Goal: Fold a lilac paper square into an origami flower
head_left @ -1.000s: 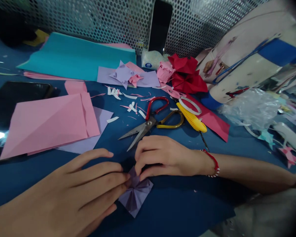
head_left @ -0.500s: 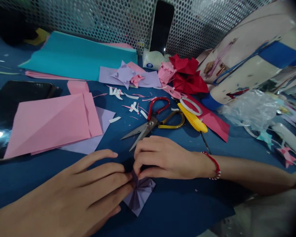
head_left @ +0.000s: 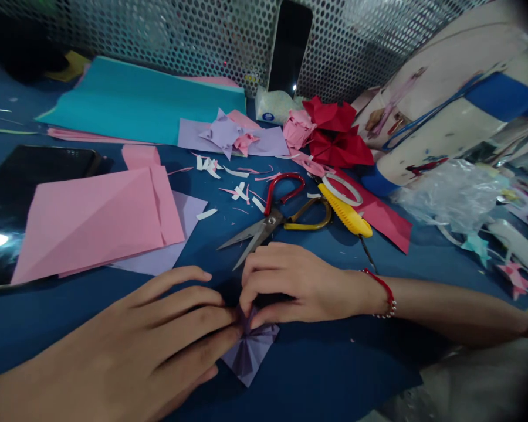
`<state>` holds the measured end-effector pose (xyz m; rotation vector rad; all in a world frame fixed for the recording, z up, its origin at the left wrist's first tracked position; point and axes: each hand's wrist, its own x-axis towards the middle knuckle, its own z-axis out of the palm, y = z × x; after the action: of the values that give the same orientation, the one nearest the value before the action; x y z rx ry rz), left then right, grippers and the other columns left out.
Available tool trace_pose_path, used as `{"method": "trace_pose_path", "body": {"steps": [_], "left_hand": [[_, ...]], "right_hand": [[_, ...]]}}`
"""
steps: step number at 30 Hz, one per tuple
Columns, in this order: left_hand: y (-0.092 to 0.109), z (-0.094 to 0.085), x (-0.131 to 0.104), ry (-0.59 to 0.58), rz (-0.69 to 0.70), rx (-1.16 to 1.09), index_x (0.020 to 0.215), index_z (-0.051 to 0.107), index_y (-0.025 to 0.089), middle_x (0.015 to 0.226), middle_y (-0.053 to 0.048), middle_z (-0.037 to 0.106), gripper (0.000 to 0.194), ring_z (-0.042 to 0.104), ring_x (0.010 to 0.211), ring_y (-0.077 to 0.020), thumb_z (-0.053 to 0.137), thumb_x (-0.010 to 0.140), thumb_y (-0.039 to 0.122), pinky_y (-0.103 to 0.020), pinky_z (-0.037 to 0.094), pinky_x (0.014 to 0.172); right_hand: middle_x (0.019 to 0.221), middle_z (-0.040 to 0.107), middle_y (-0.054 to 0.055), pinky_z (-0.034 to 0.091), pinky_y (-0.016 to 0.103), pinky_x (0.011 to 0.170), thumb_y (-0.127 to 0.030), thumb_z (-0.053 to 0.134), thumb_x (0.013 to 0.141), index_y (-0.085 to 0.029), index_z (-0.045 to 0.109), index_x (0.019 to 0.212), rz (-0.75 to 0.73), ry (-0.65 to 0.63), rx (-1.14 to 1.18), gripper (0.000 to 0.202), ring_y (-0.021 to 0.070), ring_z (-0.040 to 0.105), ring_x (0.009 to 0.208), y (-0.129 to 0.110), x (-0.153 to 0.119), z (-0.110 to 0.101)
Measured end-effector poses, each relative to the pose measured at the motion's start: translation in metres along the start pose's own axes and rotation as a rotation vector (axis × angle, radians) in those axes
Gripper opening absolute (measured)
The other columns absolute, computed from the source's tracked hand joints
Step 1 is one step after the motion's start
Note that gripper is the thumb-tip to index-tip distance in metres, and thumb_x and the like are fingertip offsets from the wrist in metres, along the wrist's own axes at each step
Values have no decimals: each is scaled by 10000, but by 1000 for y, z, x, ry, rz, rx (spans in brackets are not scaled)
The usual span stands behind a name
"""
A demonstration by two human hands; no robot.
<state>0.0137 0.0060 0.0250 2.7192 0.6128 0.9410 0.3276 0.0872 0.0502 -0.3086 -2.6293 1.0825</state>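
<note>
Low in the middle of the head view lies a small square of folded purple paper (head_left: 250, 357), its creases fanning out from the centre. My right hand (head_left: 286, 284) pinches its upper part between thumb and index finger, the other fingers curled. From the left, my left hand (head_left: 158, 346) holds the paper's left edge with its fingertips; its little finger is raised off, and the thumb is partly hidden below. Just above my right hand, a pair of scissors (head_left: 270, 220) with red and yellow-brown handles lies with its blades spread.
Pink sheets (head_left: 101, 220) overlap a dark tablet-like device (head_left: 35, 167) at left. Blue paper (head_left: 145, 99) lies behind. White and pink scraps, a yellow cutter (head_left: 347, 214), a tape ring (head_left: 343, 189) and red paper flowers (head_left: 338, 138) are beyond the hands. A phone (head_left: 290, 50) stands upright.
My right thumb and index finger have shifted slightly on the purple paper, and more of its upper fold shows between them. The whole view has drifted a little.
</note>
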Motion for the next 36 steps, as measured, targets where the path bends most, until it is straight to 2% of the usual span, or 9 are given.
{"method": "trace_pose_path", "body": {"steps": [3,5,7,9,13,17,26,31,36], "left_hand": [[-1,-5,7,24,-29,7,1382,836,285,1212,51,922,342,822,1201,-151,505,1376,201,-321,392,1528],[-1,-7,12,53,-96,7,1353,816,296,1171,48,898,356,802,1131,-157,472,1395,212,-340,503,1353],[-1,-8,17,59,-154,-17,1290,800,294,1144,43,872,348,763,1070,-157,478,1414,254,-359,528,1180],[-2,-7,22,44,-160,-25,1247,794,288,1120,51,864,346,745,1036,-153,499,1427,305,-368,517,1106],[-7,-8,32,-21,-32,56,1205,813,291,1127,70,895,347,774,1059,-178,536,1413,293,-390,525,1178],[-10,-12,40,-44,88,150,1176,830,284,1093,61,903,381,792,1030,-182,518,1381,206,-394,551,1200],[-10,-15,44,-61,145,186,1182,833,266,1067,49,892,437,768,1022,-184,454,1356,137,-395,538,1233],[-8,-13,38,-84,150,199,1174,858,263,1063,36,882,374,781,1031,-193,543,1259,80,-412,561,1223],[-3,-10,35,-61,140,197,1099,853,249,981,9,833,392,766,974,-199,539,1225,50,-427,578,1212]], "right_hand": [[1153,846,59,547,322,1015,-523,662,1392,-217,799,1213,14,113,155,380,199,758,1098,-2,-1,-1],[1138,860,57,570,302,983,-495,679,1387,-210,788,1165,58,195,237,377,183,769,1052,-5,-2,-3],[1121,868,53,578,293,960,-489,707,1374,-212,782,1112,107,231,270,389,174,769,1010,-9,-2,-5],[1098,871,47,574,295,939,-474,735,1361,-212,788,1096,115,226,260,376,171,757,972,-10,-3,-6],[1089,887,50,553,306,937,-409,738,1365,-203,826,1145,45,183,182,314,174,745,966,-6,-9,-5],[1083,906,60,540,350,1031,-462,749,1360,-211,879,1237,-11,89,103,308,215,765,1057,4,-14,-2],[1192,907,62,534,344,1056,-360,784,1341,-210,916,1231,-58,57,65,229,204,759,1103,7,-11,-3],[1198,867,62,513,356,1038,-405,752,1357,-235,946,1277,-42,18,-15,270,204,743,1099,8,-12,-3],[1193,835,60,505,373,999,-458,696,1379,-277,978,1319,-45,-11,-100,340,206,734,1081,8,-13,-1]]}}
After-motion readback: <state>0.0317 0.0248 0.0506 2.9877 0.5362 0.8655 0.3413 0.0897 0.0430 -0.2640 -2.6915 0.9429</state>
